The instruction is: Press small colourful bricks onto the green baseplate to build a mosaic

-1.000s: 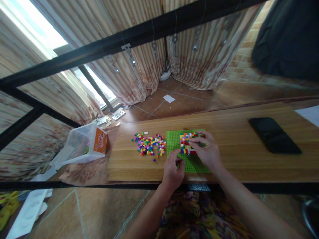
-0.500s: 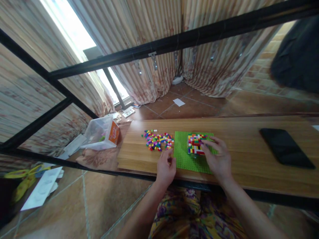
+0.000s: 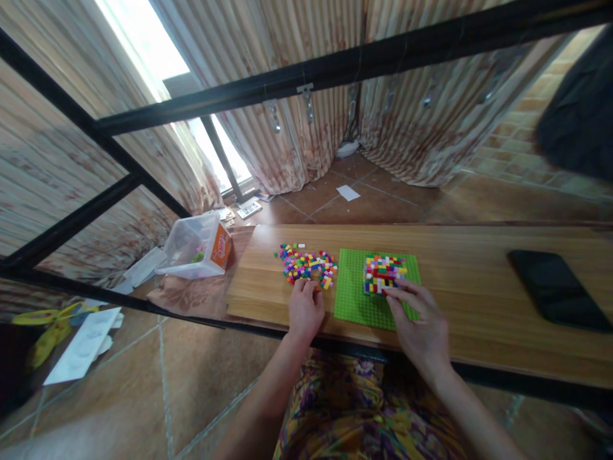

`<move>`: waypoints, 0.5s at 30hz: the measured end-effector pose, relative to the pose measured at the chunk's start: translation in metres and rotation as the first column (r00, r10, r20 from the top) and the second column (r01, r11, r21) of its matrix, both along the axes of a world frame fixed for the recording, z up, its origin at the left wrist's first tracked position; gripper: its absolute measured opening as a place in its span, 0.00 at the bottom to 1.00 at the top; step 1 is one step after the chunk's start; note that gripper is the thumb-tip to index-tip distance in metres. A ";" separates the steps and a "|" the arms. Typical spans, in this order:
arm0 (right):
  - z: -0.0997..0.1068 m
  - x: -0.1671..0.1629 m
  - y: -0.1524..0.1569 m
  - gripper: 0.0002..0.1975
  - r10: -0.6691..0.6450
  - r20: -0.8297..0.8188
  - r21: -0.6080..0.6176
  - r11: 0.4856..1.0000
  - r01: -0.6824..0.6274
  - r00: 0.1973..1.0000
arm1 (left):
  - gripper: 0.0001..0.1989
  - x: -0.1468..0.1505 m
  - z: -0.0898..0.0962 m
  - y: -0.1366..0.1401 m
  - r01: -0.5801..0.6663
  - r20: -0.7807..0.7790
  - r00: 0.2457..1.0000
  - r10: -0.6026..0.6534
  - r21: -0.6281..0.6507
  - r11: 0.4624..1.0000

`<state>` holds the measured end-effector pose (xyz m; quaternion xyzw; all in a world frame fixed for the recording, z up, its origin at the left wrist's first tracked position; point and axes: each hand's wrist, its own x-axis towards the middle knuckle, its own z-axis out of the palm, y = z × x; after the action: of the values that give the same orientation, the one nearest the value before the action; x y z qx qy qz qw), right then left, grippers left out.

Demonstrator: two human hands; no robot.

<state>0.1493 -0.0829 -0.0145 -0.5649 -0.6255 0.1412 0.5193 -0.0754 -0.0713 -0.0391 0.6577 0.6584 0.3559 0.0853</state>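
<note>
A green studded baseplate [image 3: 353,306] lies on the wooden table. On it stands a block of many-coloured toy bricks [image 3: 378,271] with dark gaps on its near side. My right hand [image 3: 424,319] reaches over the plate's right part, thumb and index finger pinched together at the block's near right edge; whatever they pinch is too small to make out. To the left of the plate is a loose pile of small toy bricks [image 3: 306,262]. My left hand [image 3: 306,312] rests at the pile's near edge, fingers curled down among the bricks, their tips partly hidden.
A black phone or tablet [image 3: 558,287] lies on the table [image 3: 479,255] at the right. A clear plastic box [image 3: 191,252] with an orange label is beyond the table's left end. A black metal bar [image 3: 345,76] crosses the view ahead, before curtains.
My left hand has moved left and forward, from the plate's edge to the loose bricks. My right hand's fingers have drawn back from atop the block to its near edge and closed together.
</note>
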 end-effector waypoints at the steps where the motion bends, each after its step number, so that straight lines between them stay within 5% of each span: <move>1: 0.000 -0.001 -0.001 0.09 0.012 -0.003 -0.004 1.000 -0.012 1.000 | 0.07 -0.001 -0.001 0.001 0.007 -0.006 1.000 -0.007 -0.001 1.000; 10: 0.000 -0.010 -0.003 0.08 0.094 -0.024 0.023 0.995 -0.093 0.995 | 0.08 -0.008 -0.003 0.003 0.082 0.006 0.997 -0.082 -0.002 0.997; 15: 0.002 -0.017 -0.013 0.08 0.164 -0.029 -0.021 0.986 -0.164 0.986 | 0.08 -0.009 0.006 -0.001 0.112 0.177 0.977 -0.121 0.061 0.992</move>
<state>0.1325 -0.0959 -0.0121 -0.5156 -0.6610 0.1985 0.5078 -0.0845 -0.0725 -0.0327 0.6623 0.5991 0.4248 0.1486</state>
